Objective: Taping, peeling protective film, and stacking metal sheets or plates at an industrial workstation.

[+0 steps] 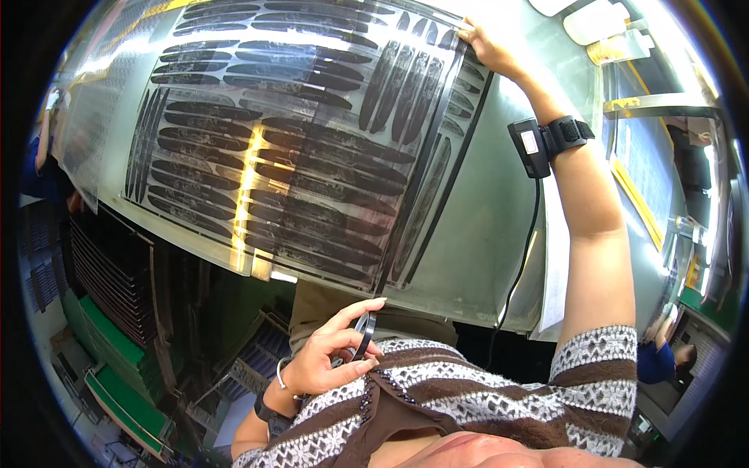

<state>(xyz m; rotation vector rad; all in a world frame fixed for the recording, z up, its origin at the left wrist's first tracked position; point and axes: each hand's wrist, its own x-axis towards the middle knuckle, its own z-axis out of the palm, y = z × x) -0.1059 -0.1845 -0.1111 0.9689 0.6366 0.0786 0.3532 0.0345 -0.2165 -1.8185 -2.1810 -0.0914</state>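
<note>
A roll of black tape (pixel 365 335) is held in my left hand (pixel 331 351), close to my body at the table's near edge, with fingers curled round it. From the roll a narrow black strip (pixel 419 160) runs away across a clear sheet (pixel 257 109) printed with dark, long, leaf-like shapes. At the strip's far end, by the far edge of the sheet, is my right hand (pixel 493 51), its arm stretched out and its fingertips together on the tape end. The exact contact there is too small to make out.
The sheet lies on a pale green glass-like tabletop (pixel 488 210). A black cable (pixel 524 257) hangs from the device on my right wrist. White containers (pixel 597 23) stand far right. Racks with green boards (pixel 109 327) are below left. Other people appear at both edges.
</note>
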